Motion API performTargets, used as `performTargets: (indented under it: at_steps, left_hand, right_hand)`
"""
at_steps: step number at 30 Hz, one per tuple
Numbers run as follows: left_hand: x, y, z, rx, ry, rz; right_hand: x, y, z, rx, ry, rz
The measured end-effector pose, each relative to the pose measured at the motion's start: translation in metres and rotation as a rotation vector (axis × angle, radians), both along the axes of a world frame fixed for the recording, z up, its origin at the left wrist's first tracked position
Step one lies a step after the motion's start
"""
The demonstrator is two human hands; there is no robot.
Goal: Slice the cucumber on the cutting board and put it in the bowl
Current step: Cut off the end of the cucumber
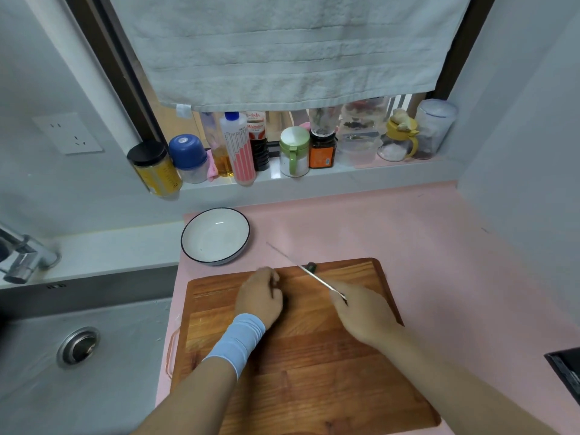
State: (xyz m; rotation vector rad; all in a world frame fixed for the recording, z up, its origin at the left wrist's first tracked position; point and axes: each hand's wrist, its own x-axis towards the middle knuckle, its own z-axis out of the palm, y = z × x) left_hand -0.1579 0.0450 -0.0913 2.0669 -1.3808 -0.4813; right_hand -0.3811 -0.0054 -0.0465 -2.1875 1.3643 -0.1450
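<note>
Little cucumber (281, 298) seen, L hand (259, 295) covers

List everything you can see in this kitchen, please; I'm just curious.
towel: one, grey-white, hanging over the window
jars and bottles: about a dozen, mixed colours, on the sill
socket: one, white, left wall
tap: one, chrome, far left
sink: one, steel, left of the counter
counter: one, pink
bowl: one, white with a dark rim, behind the board
board: one, wooden, on the counter
knife: one, silver blade, above the board
cucumber: dark, mostly hidden under the left hand
left hand: blue wristband, fingers curled over the cucumber
right hand: grips the knife
</note>
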Motion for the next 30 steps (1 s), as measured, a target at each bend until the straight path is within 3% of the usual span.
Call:
performTargets:
  at_steps: [3,5,12,17,23,30]
  left_hand:
    - [-0.002,-0.003,0.016,-0.258,0.000,0.207]
    - [-0.001,-0.009,0.020,-0.295,-0.011,0.205]
    - [-0.027,-0.048,0.012,0.127,-0.068,-0.243]
    - [-0.047,-0.068,0.006,0.296,-0.088,-0.305]
    - [-0.051,-0.080,-0.001,0.269,-0.163,-0.262]
    - [-0.024,-0.074,0.003,0.170,-0.025,-0.142]
  right_hand:
    - [-0.013,0.004,-0.024,-0.078,0.061,0.066]
    - [-0.021,0.003,-0.038,-0.108,0.112,0.095]
    - [-0.037,-0.002,-0.062,-0.133,0.154,0.188]
    - [-0.042,-0.008,-0.070,-0.125,0.119,0.197]
    - [-0.039,-0.013,-0.065,-0.169,0.174,0.266]
    - [-0.016,-0.026,-0.050,-0.261,0.230,0.223]
